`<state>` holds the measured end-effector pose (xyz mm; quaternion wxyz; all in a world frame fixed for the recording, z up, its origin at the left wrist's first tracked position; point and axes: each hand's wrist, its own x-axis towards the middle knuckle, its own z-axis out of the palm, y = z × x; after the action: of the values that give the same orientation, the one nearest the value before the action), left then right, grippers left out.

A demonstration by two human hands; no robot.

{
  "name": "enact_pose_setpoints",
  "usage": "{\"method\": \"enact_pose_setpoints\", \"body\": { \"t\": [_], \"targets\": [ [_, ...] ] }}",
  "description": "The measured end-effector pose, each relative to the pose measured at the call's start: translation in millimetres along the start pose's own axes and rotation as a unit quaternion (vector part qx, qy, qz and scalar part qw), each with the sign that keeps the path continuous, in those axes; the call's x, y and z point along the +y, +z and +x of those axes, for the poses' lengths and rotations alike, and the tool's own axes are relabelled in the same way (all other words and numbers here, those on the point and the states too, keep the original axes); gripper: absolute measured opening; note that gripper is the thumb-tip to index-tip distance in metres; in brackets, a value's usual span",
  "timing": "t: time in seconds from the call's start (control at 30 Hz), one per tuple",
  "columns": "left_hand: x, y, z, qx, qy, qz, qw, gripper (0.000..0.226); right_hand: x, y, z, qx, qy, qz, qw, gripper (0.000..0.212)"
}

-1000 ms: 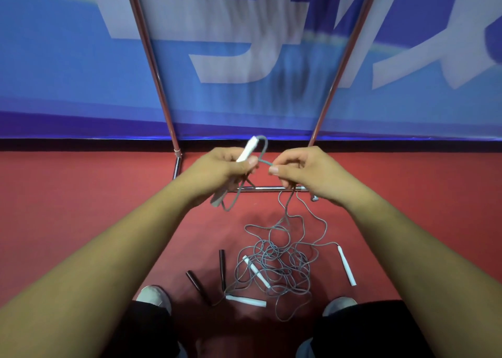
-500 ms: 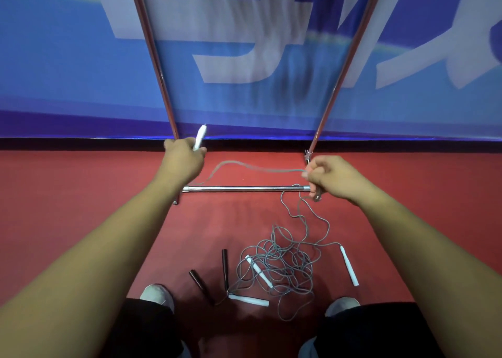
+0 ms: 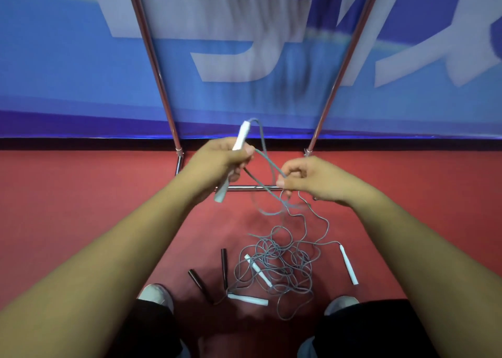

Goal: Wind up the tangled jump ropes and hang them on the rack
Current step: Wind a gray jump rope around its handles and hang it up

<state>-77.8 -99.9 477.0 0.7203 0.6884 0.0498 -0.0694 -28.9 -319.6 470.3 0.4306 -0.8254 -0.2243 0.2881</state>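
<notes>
My left hand [image 3: 217, 164] grips a white jump-rope handle [image 3: 240, 139] upright, with a second white piece [image 3: 220, 193] sticking out below the fist. Grey cord [image 3: 267, 164] loops from the handle top across to my right hand [image 3: 307, 178], which pinches it. From there the cord drops to a tangled grey pile [image 3: 277, 265] on the red floor between my feet. White handles [image 3: 348, 266] [image 3: 248, 299] [image 3: 256, 269] and two dark handles [image 3: 224, 266] [image 3: 198, 280] lie in and around the pile. The chrome rack [image 3: 255, 187] stands just beyond my hands.
The rack's two slanted poles [image 3: 152, 58] [image 3: 345, 58] rise against a blue banner wall [image 3: 54, 72]. My shoes [image 3: 156, 293] [image 3: 341, 303] flank the pile on the red floor [image 3: 81, 194].
My hands, spread apart with the cord stretched between them half a second ago, have come back together. A loop of cord now hangs below them.
</notes>
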Motion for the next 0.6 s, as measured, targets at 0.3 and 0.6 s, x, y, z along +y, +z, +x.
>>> {"method": "enact_pose_setpoints", "body": {
  "t": [0.3,0.6],
  "targets": [
    [-9,-28,10,0.206,-0.054,0.084,0.973,0.011,43,-22,0,0.076,0.062,0.022,0.995,0.009],
    [-5,1,-4,-0.081,0.016,0.202,0.976,0.012,-31,5,-6,0.062,-0.056,0.062,0.995,0.011]
  ]
}}
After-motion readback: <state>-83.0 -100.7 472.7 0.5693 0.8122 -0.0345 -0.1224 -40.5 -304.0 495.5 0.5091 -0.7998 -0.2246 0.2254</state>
